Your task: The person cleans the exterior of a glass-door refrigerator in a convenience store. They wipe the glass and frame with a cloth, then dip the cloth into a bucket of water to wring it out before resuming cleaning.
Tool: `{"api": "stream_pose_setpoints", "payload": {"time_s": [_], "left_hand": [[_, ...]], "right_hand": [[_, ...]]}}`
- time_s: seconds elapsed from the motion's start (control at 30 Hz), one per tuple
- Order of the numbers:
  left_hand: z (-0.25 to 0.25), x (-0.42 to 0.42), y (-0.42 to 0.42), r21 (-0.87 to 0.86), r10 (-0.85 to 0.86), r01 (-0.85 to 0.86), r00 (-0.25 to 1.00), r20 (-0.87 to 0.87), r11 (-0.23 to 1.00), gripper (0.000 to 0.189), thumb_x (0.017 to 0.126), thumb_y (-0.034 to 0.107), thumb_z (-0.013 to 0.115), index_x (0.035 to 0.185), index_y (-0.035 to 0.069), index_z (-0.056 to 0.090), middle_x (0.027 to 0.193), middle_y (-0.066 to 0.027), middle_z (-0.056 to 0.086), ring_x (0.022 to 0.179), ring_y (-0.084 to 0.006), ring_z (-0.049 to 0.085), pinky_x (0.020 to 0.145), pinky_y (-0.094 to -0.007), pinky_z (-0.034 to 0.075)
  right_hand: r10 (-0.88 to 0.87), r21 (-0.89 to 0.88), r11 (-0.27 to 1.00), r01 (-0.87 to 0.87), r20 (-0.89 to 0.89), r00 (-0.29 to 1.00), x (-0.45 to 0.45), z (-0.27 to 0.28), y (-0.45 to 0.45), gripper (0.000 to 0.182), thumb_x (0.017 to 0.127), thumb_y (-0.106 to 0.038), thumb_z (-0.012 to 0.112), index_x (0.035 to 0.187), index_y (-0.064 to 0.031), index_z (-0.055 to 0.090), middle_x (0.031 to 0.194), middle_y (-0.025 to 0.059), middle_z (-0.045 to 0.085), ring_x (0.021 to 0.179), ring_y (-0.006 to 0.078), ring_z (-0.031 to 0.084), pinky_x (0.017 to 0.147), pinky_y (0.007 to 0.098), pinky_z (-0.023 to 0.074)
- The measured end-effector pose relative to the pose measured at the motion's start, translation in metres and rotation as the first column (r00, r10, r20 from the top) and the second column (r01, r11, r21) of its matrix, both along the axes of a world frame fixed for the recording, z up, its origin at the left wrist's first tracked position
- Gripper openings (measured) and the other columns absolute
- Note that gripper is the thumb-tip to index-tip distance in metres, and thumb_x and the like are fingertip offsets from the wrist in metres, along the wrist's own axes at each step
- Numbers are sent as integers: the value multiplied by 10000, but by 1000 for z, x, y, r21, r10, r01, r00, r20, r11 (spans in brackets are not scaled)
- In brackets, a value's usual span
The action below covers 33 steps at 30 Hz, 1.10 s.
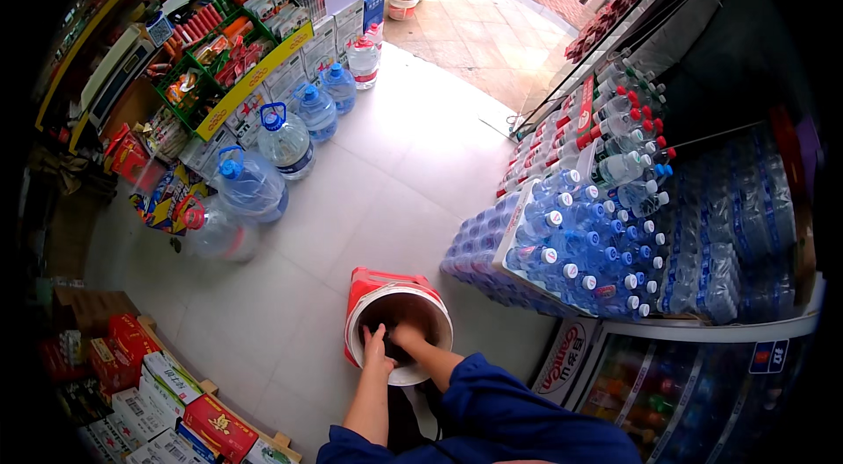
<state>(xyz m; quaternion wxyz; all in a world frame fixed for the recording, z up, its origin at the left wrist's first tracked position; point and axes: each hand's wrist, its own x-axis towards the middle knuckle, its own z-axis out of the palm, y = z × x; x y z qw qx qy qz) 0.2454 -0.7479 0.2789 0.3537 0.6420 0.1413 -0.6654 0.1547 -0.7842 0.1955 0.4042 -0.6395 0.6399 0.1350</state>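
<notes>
Both my hands reach down into a round bucket (446,326) with a pale rim, in front of my legs. A red plastic piece (385,276), squarish and possibly a stool, shows around its far and left sides. My left hand (377,347) is inside the near left part of the opening, thumb and fingers partly visible. Deeper in, my right hand (407,334) is bent at the wrist and blurred. Something dark lies between the hands. The shaded interior hides what it is and whether either hand grips it.
Large water jugs (252,184) line the snack counter (257,79) on the left. Stacked bottled water (573,240) stands on the right, near a glass-fronted drinks cooler (658,385). Boxed goods (220,424) fill the lower left. Another bucket (403,4) stands by the doorway.
</notes>
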Motion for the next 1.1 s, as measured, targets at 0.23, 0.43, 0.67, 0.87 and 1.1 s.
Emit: {"api": "stream_pose_setpoints", "payload": {"time_s": [0.23,0.43,0.67,0.87,1.1], "left_hand": [[-70,18,6,-39,226,-248,928,-295,968,688,870,663,440,1364,184,434,1368,-131,456,1262,-367,421,1010,-640,307],[-74,17,4,-58,277,-336,852,-444,940,483,922,527,445,1174,133,566,1096,-116,616,1021,-299,591,880,-492,478],[-70,9,10,2,205,-211,945,-253,977,396,948,442,439,1111,111,585,1019,-102,640,935,-284,623,807,-459,521],[-12,4,2,-91,-102,114,987,128,989,462,930,262,547,1295,-12,479,1129,-133,609,976,-240,603,806,-371,510],[-23,25,5,-164,-408,636,650,641,754,657,731,56,614,1365,94,446,1243,-198,567,1099,-303,586,954,-375,451]], "right_hand": [[-598,532,785,317,516,614,3,76,-7,327,838,-302,644,1057,-60,642,1016,99,634,936,192,567,860,309,437],[-462,322,886,333,661,591,15,136,5,217,812,-238,615,780,-25,636,676,94,599,598,188,539,614,324,462],[-203,-334,843,422,529,824,25,111,5,235,803,-240,570,710,-25,596,754,163,615,729,377,607,648,440,498],[-382,-291,833,471,314,869,-5,41,-6,262,855,-307,579,909,-61,653,1016,177,627,917,381,587,816,478,454],[175,-106,982,-159,164,971,-18,57,-25,736,804,-174,593,1463,-253,275,1459,141,335,1322,369,328,1003,653,250]]}}
